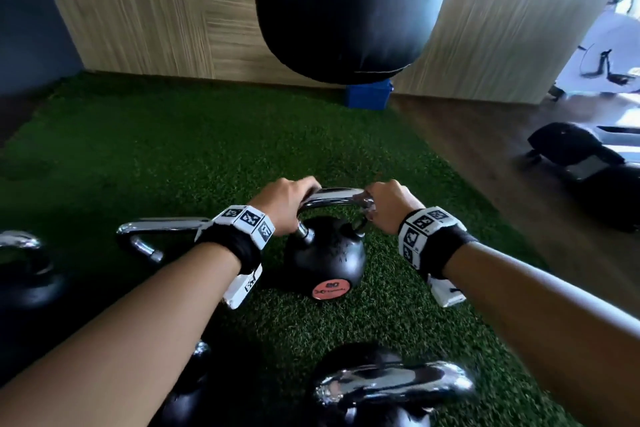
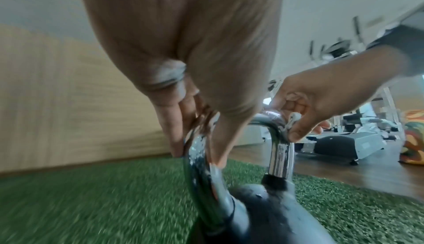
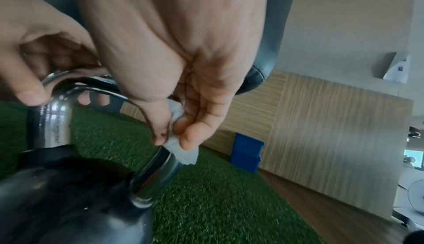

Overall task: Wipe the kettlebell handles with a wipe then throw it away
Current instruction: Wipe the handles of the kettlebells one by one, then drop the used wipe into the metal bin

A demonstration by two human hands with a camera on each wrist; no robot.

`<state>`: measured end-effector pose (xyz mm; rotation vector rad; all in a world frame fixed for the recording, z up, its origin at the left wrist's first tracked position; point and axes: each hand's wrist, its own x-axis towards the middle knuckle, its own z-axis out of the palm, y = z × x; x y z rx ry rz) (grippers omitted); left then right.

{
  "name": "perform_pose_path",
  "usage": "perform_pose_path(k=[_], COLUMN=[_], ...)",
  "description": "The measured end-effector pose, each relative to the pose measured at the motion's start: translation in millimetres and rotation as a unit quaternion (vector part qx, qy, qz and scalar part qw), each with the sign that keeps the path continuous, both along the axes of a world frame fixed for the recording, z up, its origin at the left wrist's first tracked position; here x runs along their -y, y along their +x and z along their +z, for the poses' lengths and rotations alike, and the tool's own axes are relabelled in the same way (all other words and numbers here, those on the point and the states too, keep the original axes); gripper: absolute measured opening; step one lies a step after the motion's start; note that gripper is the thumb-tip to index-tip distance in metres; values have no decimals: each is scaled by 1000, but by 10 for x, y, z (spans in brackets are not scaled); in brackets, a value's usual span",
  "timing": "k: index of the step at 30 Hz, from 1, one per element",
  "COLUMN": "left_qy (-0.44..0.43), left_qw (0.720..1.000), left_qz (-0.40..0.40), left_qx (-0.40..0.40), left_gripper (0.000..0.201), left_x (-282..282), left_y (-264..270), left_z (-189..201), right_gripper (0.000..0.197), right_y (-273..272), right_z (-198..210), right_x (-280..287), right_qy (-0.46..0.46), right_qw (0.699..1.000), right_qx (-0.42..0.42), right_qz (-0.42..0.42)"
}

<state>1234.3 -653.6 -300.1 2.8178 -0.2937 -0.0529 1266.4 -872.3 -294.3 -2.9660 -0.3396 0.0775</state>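
A black kettlebell (image 1: 323,260) with a chrome handle (image 1: 332,199) stands on green turf. My left hand (image 1: 287,201) grips the left bend of that handle, fingers curled over it, thumb (image 2: 218,139) down the near side. My right hand (image 1: 388,204) pinches a small crumpled white wipe (image 3: 183,150) against the right bend of the handle (image 3: 160,171), thumb and fingers (image 3: 195,135) closed around the wipe. In the left wrist view the wipe (image 2: 294,117) shows as a white scrap under the right hand (image 2: 321,99).
More chrome-handled kettlebells stand close by: one to the left (image 1: 156,232), one at the far left (image 1: 24,270), one nearest me (image 1: 391,388). A black punching bag (image 1: 339,10) hangs ahead. A blue box (image 1: 369,97) sits by the wooden wall; a treadmill (image 1: 581,156) stands on the wood floor to the right.
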Motion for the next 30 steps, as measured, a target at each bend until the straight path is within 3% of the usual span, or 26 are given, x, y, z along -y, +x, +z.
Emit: perform_pose_path(k=[3,6,9,13,18,24,26,30], left_qy=[-22,-20,6,5,-48,-58,-63,-80], left_qw=[997,993,988,983,983,988,985,978], left_qz=[66,100,108,110,99,5,-38,-138], left_qx=[-35,-52,-113,-147,-145,-146,-153,-134], left_gripper=[58,41,45,44,31,49,50,44], left_x=[63,134,275,637,1345,2334,2702,3513], left_y=[-217,-502,-773,-1029,-1225,-1614,-1825,-2449], left_z=[274,691,1247,2212,3734,5304,5702,6282], right_gripper=[22,19,16,21,33,19,11,14], right_y=[-130,-334,-615,-999,-1553,-2406,-2812,-3827], right_z=[254,677,1229,2243,3858,5511,5910,6465], right_x=[-51,-8,164,503,1059,1799,2126,2789], right_qy=[-4,54,115,158,210,248,262,279], right_qw=[998,992,979,958,927,893,874,826], right_qx=[-54,-84,-112,-162,-186,-149,-126,-71], right_qz=[-25,-72,-126,-176,-250,-345,-390,-485])
